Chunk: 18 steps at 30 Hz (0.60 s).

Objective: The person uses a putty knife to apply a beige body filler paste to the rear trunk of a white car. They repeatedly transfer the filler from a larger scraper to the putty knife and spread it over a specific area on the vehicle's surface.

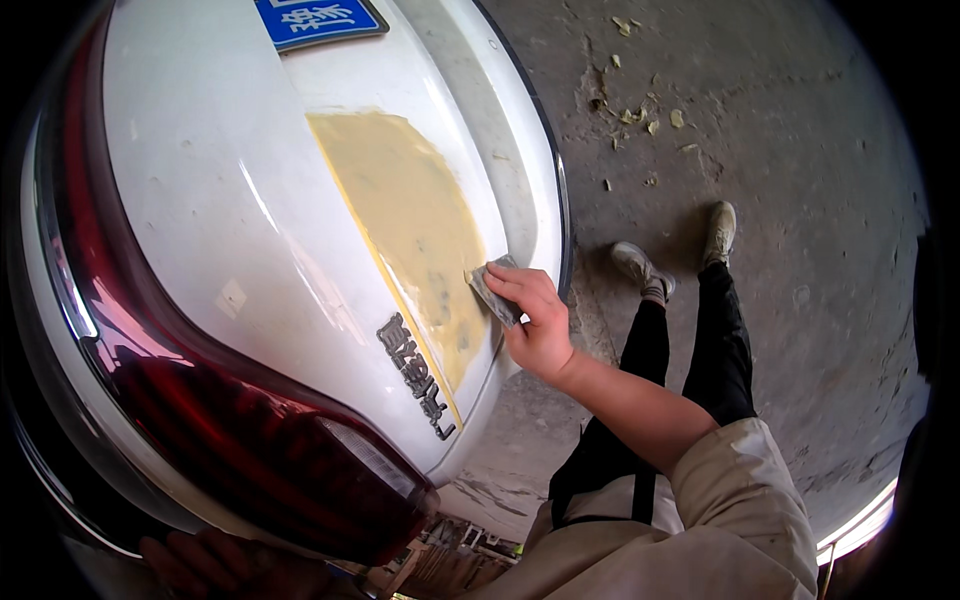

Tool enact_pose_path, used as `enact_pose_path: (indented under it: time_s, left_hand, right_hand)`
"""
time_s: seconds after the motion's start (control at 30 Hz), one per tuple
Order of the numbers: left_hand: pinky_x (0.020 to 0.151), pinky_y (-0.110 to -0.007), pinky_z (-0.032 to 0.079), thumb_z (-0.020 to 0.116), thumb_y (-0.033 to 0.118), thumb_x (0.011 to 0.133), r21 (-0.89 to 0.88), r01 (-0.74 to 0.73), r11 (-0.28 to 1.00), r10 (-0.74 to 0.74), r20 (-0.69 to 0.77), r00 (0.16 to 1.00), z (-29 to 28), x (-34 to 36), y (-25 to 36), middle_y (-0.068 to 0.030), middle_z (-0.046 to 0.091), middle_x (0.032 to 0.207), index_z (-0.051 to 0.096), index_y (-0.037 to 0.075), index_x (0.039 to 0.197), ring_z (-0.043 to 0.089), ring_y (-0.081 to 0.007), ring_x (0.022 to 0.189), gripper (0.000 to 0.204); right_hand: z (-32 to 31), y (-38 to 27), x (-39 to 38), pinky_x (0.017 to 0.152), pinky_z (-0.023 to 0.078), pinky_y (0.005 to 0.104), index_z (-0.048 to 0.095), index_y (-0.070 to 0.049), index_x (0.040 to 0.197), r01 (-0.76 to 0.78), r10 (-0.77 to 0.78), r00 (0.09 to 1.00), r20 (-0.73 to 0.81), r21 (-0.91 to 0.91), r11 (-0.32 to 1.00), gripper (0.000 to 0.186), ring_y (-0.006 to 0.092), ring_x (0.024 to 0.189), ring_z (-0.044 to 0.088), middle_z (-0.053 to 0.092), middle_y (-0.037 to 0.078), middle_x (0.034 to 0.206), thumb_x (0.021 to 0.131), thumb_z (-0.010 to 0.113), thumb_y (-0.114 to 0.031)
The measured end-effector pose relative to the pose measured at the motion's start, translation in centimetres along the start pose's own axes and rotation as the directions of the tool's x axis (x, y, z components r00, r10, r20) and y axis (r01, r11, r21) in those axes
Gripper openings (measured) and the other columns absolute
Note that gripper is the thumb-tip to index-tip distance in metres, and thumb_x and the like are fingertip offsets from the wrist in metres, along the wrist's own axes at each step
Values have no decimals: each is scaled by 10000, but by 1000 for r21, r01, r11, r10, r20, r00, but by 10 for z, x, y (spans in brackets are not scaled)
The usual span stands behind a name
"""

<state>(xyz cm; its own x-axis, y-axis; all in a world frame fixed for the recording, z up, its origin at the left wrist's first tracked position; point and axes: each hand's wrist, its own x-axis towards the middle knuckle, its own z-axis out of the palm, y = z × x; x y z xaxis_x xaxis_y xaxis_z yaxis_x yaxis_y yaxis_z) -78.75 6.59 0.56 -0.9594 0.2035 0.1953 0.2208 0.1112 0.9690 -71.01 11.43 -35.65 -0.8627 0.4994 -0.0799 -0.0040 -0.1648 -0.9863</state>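
Note:
My right hand grips a grey flat spreader, held against the right edge of a beige filler patch on the white car's rear panel. A thin yellow tape strip borders the patch's left side. Raised metal lettering sits just left of the tape. The large red tail light curves along the lower left. My left hand is low in shadow below the light, its fingers curled; what they hold, if anything, is hidden.
A blue number plate is at the top. My shoes stand on grey concrete floor beside the curved bumper edge. Dry leaves lie beyond them. Some indistinct clutter shows behind the car's corner at the bottom.

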Motion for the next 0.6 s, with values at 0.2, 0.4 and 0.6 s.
enact_pose_path:
  time_s: [0.2,0.4,0.6]
  left_hand:
    - [427,-213,215,543,295,970,202,33,979,-29,-24,999,12,1,0,7,320,693,364,91,828,275,-58,510,307]
    - [386,-288,327,525,432,969,-140,275,951,-262,103,959,-8,11,16,-46,356,572,387,51,786,323,-150,454,444]
    - [429,-273,429,363,458,1013,185,439,879,-477,333,814,-10,7,30,-170,570,626,485,-96,1034,506,-201,445,568]
  right_hand:
    - [-12,-5,-21,903,499,368,665,-52,1124,2,-1,997,78,-6,1000,506,302,1037,605,661,115,1136,674,570,161]
    - [-59,-37,-31,874,503,342,637,-23,1141,12,-7,991,135,-32,999,412,277,963,646,678,119,1068,772,555,139]
    - [-100,-128,14,798,484,261,539,49,1238,-40,43,999,-14,201,979,339,141,887,629,670,109,1000,902,543,3]
